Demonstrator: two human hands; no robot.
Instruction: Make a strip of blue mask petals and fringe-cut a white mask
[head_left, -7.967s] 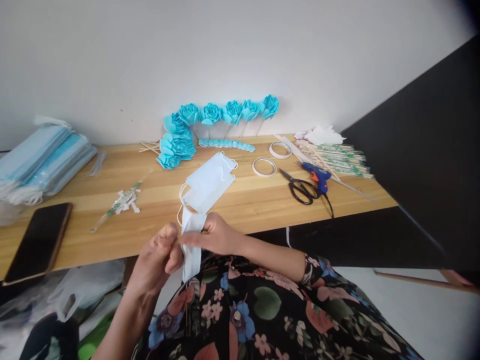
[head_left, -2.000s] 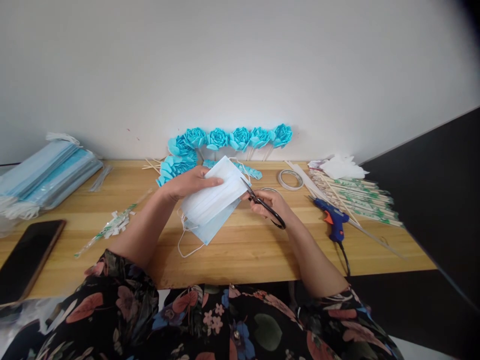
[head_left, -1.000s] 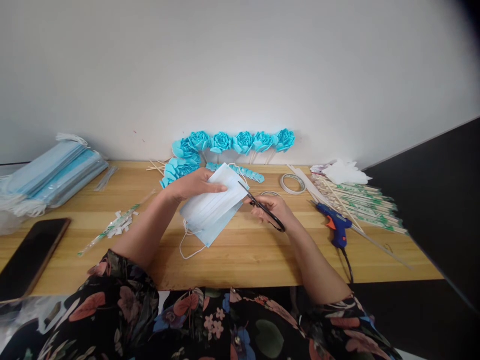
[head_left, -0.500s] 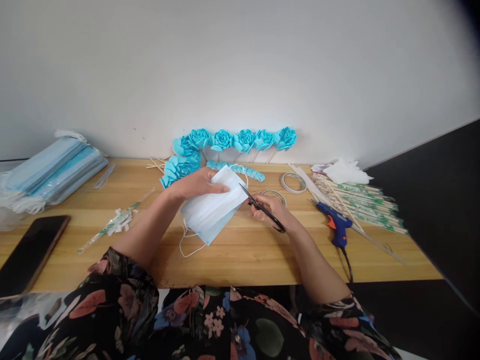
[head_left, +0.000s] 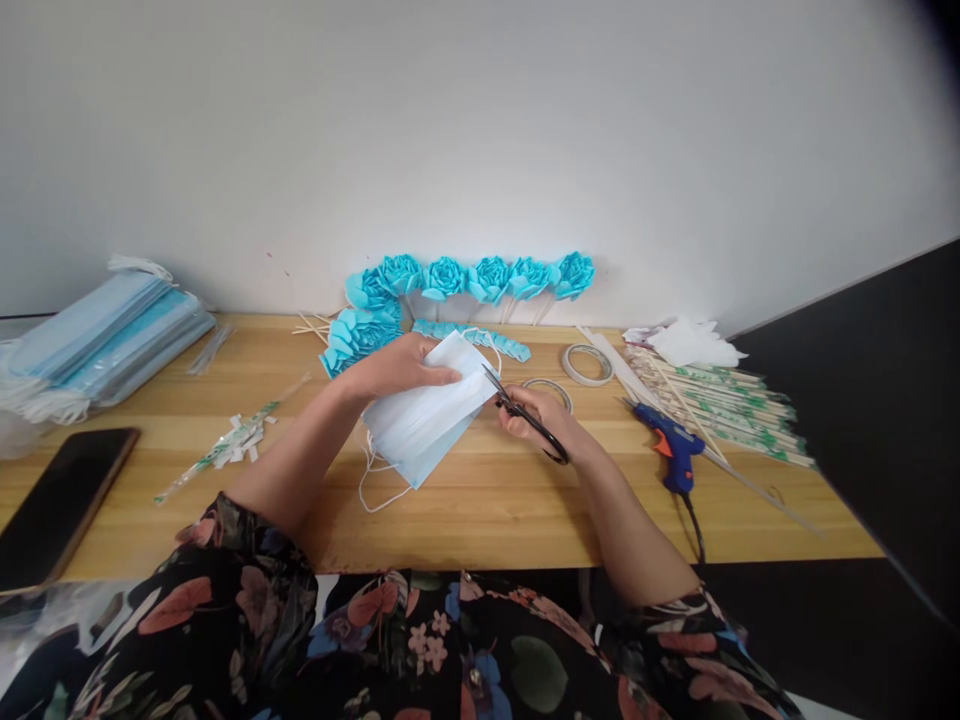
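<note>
In my left hand point(head_left: 411, 366) is a pale blue and white face mask point(head_left: 427, 425), pinched near its upper edge with the thumb on top. White ear loops hang from its lower left side and curve past its upper corner. My right hand point(head_left: 538, 412) is closed around black-handled scissors point(head_left: 534, 422). Their blades point up and left and lie at the mask's right edge, slightly parted. Just behind the mask, a row of small light blue pieces point(head_left: 510, 345) lies on the table. Beyond stand several blue flowers point(head_left: 491, 280) on thin sticks against the wall.
To the left are a stack of face masks point(head_left: 112, 335), a phone point(head_left: 64, 505) and white scraps point(head_left: 241, 442). On the right lie a tape roll point(head_left: 587, 366), a blue glue gun point(head_left: 675, 450), wrapped sticks point(head_left: 742, 410) and crumpled white material point(head_left: 694, 343). The wooden table point(head_left: 480, 530) has its front edge near my body.
The scissor blades have shifted very slightly at the mask's right edge and look a little more parted. Both hands keep their hold and stay almost in place.
</note>
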